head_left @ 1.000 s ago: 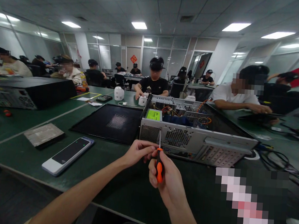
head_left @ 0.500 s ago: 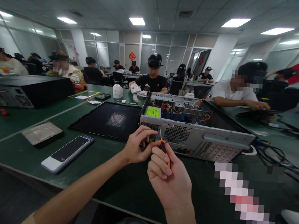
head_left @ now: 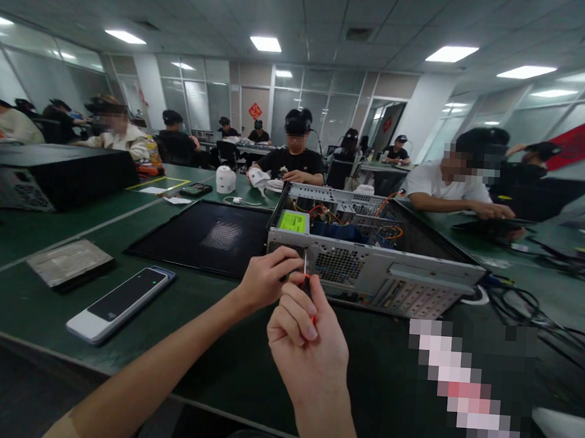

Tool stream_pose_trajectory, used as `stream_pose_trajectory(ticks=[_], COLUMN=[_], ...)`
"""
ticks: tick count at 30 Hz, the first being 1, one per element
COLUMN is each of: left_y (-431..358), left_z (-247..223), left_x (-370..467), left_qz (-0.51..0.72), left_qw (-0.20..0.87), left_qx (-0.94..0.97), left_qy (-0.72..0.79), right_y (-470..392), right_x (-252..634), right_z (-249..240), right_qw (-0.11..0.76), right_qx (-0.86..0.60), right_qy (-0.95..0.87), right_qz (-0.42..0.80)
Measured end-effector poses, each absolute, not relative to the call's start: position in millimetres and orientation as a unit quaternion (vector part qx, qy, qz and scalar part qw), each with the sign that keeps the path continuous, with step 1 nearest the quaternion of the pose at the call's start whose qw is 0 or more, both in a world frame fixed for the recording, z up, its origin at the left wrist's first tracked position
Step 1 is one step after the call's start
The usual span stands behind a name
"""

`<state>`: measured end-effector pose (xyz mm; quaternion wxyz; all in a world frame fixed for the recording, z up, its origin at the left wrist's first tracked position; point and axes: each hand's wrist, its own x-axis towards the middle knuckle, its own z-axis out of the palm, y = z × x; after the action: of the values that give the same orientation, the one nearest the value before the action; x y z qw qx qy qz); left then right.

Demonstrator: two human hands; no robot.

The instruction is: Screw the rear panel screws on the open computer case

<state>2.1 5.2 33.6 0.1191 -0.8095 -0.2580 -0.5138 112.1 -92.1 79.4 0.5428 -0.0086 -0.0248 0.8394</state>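
A screwdriver [head_left: 307, 285] with an orange-and-black handle is gripped in my right hand [head_left: 309, 340], fingers wrapped round the handle. Its thin metal shaft points up and away, the tip at the rear panel of an opened computer case [head_left: 369, 264]. The case lies on its side, with a power supply bearing a bright green label [head_left: 293, 222] in the near left corner. My left hand [head_left: 263, 277] is beside the shaft, index finger stretched toward the panel, thumb apart from it. Whether its fingertips touch the shaft or panel is unclear. The screw point is too small to see.
Left of the case lies a black side panel [head_left: 191, 235]. Nearer are a hard drive [head_left: 69, 262] and a white device with a dark screen [head_left: 121, 304]. A closed black case [head_left: 85, 174] stands far left. Cables [head_left: 521, 315] lie right. Co-workers sit across and around.
My right hand has shifted slightly left and the screwdriver stands more upright, its tip still at the same part of the panel. The whole view has turned a little.
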Motion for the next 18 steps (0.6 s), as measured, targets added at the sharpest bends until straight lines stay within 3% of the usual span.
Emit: stream_pose_trajectory(ticks=[12,18], left_y=[4.9,6.3], left_z=[32.1,33.3], left_x=[11.4,6.1], left_qz=[-0.574,-0.537], left_qw=[0.11,0.125], left_qx=[-0.755,-0.793], left_qy=[-0.297,-0.259], right_y=[-92.0,-92.2], right_x=[109.8,110.0], right_z=[79.9,76.6], right_qw=[0.547,0.559], right_qx=[0.002,-0.029], right_qy=[-0.048,-0.073], right_qz=[0.835,0.826])
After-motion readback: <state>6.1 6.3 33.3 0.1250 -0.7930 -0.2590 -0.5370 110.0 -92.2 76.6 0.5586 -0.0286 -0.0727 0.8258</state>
